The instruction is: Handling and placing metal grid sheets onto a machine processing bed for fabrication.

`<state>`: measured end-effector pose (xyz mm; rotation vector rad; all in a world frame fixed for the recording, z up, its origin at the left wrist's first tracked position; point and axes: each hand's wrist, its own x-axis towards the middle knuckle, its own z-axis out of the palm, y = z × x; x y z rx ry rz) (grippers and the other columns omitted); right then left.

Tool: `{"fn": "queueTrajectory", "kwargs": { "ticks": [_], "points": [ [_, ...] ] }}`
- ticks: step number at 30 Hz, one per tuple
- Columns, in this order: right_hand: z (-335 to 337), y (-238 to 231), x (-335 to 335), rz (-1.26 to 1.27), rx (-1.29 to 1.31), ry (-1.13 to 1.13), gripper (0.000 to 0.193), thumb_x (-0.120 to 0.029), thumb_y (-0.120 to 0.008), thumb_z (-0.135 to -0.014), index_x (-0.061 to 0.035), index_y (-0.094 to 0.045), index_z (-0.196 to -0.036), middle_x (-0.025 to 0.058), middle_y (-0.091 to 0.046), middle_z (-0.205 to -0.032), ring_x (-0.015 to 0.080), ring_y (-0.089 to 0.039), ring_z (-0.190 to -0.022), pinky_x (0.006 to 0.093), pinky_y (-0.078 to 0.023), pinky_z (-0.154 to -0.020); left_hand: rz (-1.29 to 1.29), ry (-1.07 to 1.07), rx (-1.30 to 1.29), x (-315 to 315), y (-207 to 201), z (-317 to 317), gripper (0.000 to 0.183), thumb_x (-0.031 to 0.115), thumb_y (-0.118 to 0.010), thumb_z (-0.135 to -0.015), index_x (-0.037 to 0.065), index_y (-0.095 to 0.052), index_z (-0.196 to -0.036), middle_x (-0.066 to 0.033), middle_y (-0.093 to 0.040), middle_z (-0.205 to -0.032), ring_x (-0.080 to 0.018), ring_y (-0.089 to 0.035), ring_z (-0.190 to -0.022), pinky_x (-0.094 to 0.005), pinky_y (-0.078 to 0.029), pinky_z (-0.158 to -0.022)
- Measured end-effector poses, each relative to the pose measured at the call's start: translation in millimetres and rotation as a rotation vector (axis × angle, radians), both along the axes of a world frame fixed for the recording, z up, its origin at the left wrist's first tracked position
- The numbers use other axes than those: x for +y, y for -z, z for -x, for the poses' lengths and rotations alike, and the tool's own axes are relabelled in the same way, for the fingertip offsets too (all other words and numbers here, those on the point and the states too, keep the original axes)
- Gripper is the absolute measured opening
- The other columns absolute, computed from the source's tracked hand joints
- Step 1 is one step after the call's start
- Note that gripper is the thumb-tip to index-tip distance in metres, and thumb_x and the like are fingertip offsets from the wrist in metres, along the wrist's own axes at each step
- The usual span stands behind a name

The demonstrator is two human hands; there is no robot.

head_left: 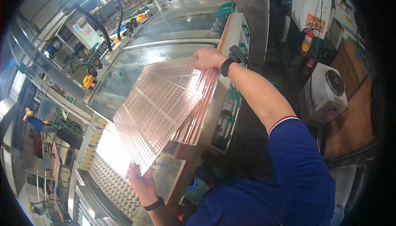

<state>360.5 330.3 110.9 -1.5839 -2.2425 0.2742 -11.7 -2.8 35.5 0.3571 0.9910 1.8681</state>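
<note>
A large thin circuit board panel (159, 102) with a copper-coloured grid pattern is held up at a tilt between my two hands. My left hand (143, 187) grips its near corner, thumb and fingers closed on the edge. At the far right corner, my right hand (207, 58) pinches the edge from above. Beneath the panel's right side lies a stack of similar copper-coloured panels (192, 129), partly covered by the held one. To the left of my left hand runs a conveyor bed of small rollers (113, 185), with bright glare at its upper end.
Machine covers of clear glass (109, 88) stretch away behind the panel, with yellow knobs (88, 81) along the left side. On the right stand a red fire extinguisher (307, 42) and a white box-shaped unit (324, 96). Someone in blue (35, 121) is far off at the left.
</note>
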Motion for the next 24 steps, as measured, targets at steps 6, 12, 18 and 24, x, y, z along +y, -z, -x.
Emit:
{"fn": "queueTrajectory", "kwargs": {
  "ticks": [6,12,18,24],
  "points": [
    [-0.9,1.1,-0.1,-0.023,0.015,-0.005,0.059,-0.056,-0.062,-0.081,-0.0037,-0.073,-0.105,0.0206,-0.071,-0.108,0.0377,-0.067,-0.105,0.0458,-0.051,-0.09,-0.012,0.049,0.043,2.9,2.9,11.3,0.027,0.013,-0.053,-0.102,-0.005,-0.057,-0.121,-0.015,-0.068,-0.117,-0.0265,-0.069,-0.104,-0.0386,-0.06,-0.087],
    [-3.6,6.0,8.5,-0.021,0.0,-0.008,0.057,-0.055,-0.062,-0.081,-0.0042,-0.074,-0.103,0.0204,-0.071,-0.106,0.0376,-0.067,-0.103,0.0453,-0.051,-0.09,-0.034,0.08,0.229,6.6,3.5,20.2,0.029,0.002,-0.051,-0.099,-0.008,-0.053,-0.126,-0.0182,-0.065,-0.122,-0.0272,-0.067,-0.109,-0.0374,-0.058,-0.094],
    [-3.5,9.6,10.9,-0.046,-0.001,-0.014,0.056,-0.055,-0.061,-0.08,-0.005,-0.074,-0.103,0.0206,-0.072,-0.104,0.038,-0.067,-0.101,0.0456,-0.052,-0.088,0.083,-0.078,0.485,-26.4,9.1,86.5,0.03,0.0,-0.051,-0.098,-0.009,-0.059,-0.125,-0.0166,-0.062,-0.129,-0.0245,-0.064,-0.111,-0.0323,-0.053,-0.09],
    [-1.4,18.9,17.2,-0.046,0.014,-0.017,0.055,-0.052,-0.063,-0.081,-0.0024,-0.073,-0.104,0.0212,-0.072,-0.103,0.036,-0.068,-0.1,0.0447,-0.053,-0.087,0.259,-0.385,0.332,-88.6,5.8,156.8,0.042,0.007,-0.051,-0.1,-0.006,-0.048,-0.14,-0.016,-0.06,-0.13,-0.0246,-0.06,-0.116,-0.0384,-0.052,-0.091]
  ]
}}
